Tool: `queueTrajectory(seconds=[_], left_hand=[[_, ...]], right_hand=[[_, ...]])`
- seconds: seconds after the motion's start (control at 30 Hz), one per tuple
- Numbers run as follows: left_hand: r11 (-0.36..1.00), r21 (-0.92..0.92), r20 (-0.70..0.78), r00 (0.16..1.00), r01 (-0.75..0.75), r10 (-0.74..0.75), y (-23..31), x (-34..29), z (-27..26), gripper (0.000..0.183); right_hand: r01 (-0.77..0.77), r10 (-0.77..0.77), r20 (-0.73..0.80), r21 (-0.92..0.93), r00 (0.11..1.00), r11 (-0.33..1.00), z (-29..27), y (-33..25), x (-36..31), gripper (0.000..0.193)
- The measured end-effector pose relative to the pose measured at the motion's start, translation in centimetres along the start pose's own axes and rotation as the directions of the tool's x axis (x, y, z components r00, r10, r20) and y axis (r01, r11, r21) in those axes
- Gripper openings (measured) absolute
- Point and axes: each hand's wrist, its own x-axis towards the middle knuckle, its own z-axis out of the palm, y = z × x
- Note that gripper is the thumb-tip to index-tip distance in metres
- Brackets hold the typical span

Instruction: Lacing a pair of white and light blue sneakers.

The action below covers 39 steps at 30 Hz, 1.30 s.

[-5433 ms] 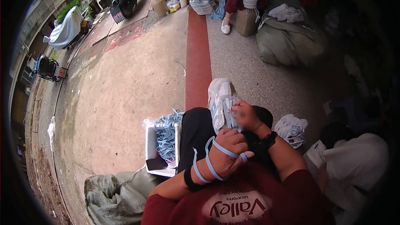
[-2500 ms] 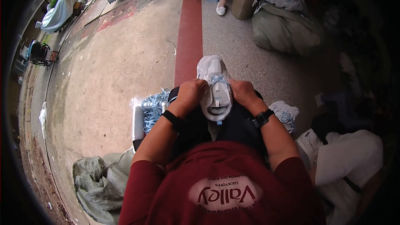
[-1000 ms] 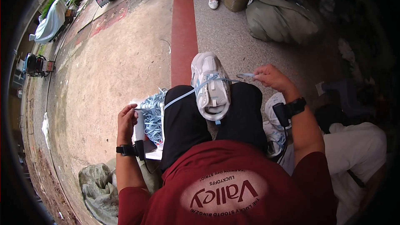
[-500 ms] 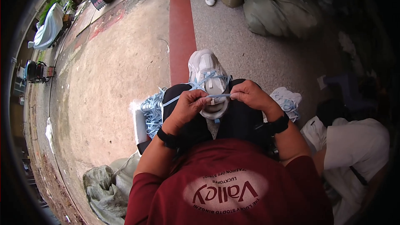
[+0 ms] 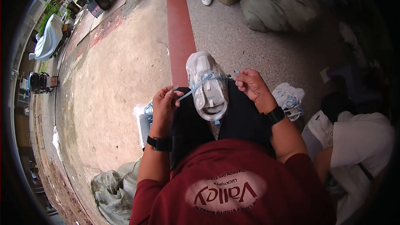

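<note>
White shoe: The white shoe [image 5: 213, 96] is sitting between the two knees, at the front edge of the lap. Its toe is pointing away, past the knees and over the floor [image 5: 233, 37], and its open heel is facing the shirt. I cannot tell if the knees are squeezing it.
Blue lace: The blue lace [image 5: 187, 95] is crossing over the shoe's tongue and going out to both sides, one end to each hand.
Left hand: The left hand [image 5: 165, 101] is pinching one lace end by the left knee, with its fingers curling in.
Right hand: The right hand [image 5: 251, 84] is pinching the other end above the right knee, with thumb and fingertip pressing together.
Shoe feel: It is looking light, with a soft top and a firmer sole. The sides of the sole are seeming the best spot for holding; the tongue is likely too floppy.
Lace feel: It is looking thin, flat, soft and very light. It may be slipping if held loosely, so pinching near each tip is seeming good. Nothing is looking easy to break.
White box: The white box [image 5: 144, 127] is standing past the left edge of the lap, with more blue laces [image 5: 148, 110] showing inside.
Shoe pile: Some white shoe parts [image 5: 288, 100] are lying past the right edge of the lap.
</note>
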Motion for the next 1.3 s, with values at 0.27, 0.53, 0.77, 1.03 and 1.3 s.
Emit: queueTrajectory(seconds=[0.27,0.53,0.77,1.03,1.3], left_hand=[[0.969,-0.141,-0.106,0.971,0.2,-0.216,0.1,-2.3,-0.9,0.012],[0.97,-0.162,-0.047,0.98,0.183,-0.193,-0.7,-2.2,-1.7,0.016],[0.971,-0.195,-0.119,0.979,0.14,-0.165,-0.8,-2.2,-3.2,0.026],[0.985,-0.145,-0.367,0.92,0.091,-0.139,-1.5,-3.5,-9.4,0.014],[0.864,0.456,-0.36,0.932,0.215,-0.042,-4.6,-3.9,-9.8,0.014]], right_hand=[[0.297,-0.208,0.227,-0.505,0.952,0.81,4.2,2.7,3.7,0.008],[0.382,-0.512,0.117,-0.808,0.851,0.45,2.7,4.0,5.5,0.015],[0.358,-0.528,0.044,-0.782,0.848,0.51,2.8,4.1,5.2,0.018],[0.337,-0.522,0.16,-0.904,0.838,0.264,3.4,4.0,6.0,0.016],[0.318,-0.563,0.086,-0.889,0.822,0.329,3.3,4.9,5.7,0.019]])
